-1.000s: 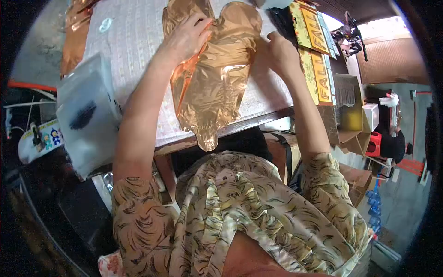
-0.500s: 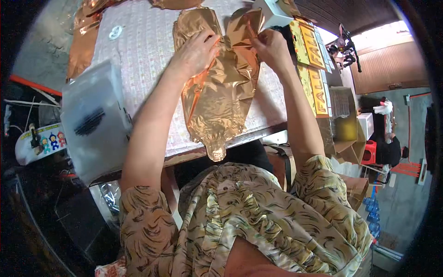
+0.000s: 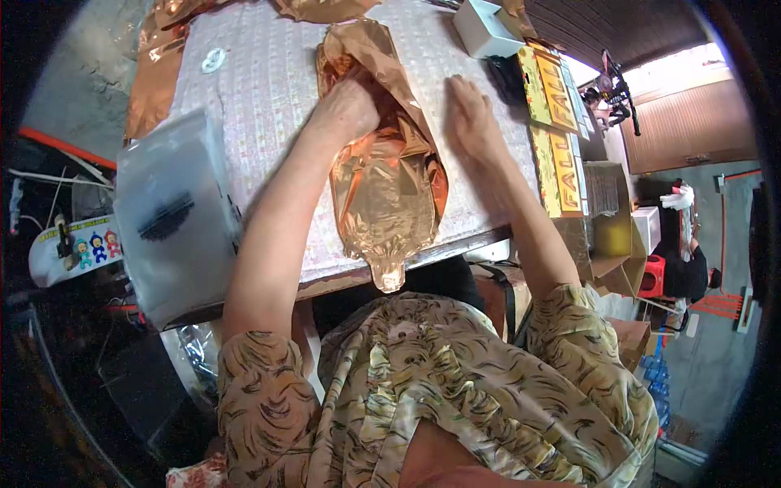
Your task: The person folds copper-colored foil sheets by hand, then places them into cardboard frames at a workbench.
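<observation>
A flat rose-gold foil balloon (image 3: pixel 386 195) lies lengthwise on the table, its narrow tab hanging over the near edge. One side of it is folded over, with a creased strip running down from the top. My left hand (image 3: pixel 350 107) is on the upper part of the balloon, its fingers curled at the fold and partly hidden by foil. To the right of the balloon, my right hand (image 3: pixel 473 120) rests on the patterned table cover (image 3: pixel 264 106), fingers stretched out and holding nothing.
Clear plastic sleeves (image 3: pixel 175 220) lie on the table's left side. A white box (image 3: pixel 486 31) and yellow "FALL" cards (image 3: pixel 560 130) line the right. More rose-gold foil (image 3: pixel 154 77) lies at the far left. A person in black (image 3: pixel 683 264) is in the right background.
My right hand has let go of the balloon's upper right part and moved down onto the table cover. That part now lies folded over toward my left hand.
</observation>
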A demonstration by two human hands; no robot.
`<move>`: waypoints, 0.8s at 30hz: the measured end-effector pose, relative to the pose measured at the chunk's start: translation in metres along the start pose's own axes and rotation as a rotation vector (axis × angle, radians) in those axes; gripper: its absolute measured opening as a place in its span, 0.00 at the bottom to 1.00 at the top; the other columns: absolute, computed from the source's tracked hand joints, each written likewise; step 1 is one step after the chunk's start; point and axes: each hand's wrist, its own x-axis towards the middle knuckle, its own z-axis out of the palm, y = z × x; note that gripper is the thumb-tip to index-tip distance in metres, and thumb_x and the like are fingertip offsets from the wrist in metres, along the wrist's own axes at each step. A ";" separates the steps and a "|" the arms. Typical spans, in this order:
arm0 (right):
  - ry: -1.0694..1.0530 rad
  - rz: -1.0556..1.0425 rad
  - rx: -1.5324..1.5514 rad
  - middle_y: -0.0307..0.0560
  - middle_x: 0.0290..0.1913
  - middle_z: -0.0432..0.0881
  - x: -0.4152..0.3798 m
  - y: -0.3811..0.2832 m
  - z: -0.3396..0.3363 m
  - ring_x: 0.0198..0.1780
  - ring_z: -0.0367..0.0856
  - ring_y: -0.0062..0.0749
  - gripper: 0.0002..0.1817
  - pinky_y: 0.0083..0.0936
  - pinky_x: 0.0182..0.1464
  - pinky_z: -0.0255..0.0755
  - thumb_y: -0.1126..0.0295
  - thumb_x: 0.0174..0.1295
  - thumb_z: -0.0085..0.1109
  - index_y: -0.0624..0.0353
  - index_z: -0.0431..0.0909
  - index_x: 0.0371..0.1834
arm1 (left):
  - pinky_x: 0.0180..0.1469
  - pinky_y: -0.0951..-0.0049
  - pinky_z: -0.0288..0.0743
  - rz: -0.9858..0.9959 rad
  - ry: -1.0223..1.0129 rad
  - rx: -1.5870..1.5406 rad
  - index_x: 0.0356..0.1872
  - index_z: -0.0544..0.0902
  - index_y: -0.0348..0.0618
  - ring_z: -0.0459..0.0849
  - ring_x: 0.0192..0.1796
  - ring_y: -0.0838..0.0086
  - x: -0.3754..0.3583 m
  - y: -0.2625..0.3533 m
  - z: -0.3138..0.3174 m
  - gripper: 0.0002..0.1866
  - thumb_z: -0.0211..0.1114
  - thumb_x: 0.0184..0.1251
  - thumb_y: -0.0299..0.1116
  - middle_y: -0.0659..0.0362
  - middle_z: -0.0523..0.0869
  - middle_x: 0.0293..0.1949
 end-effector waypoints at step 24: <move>-0.103 0.216 0.388 0.59 0.48 0.86 -0.050 -0.112 -0.060 0.45 0.88 0.40 0.45 0.40 0.49 0.81 0.44 0.69 0.67 0.75 0.67 0.73 | 0.66 0.55 0.76 0.388 0.527 -0.036 0.54 0.86 0.37 0.82 0.60 0.49 0.006 -0.019 0.026 0.16 0.63 0.71 0.32 0.43 0.85 0.55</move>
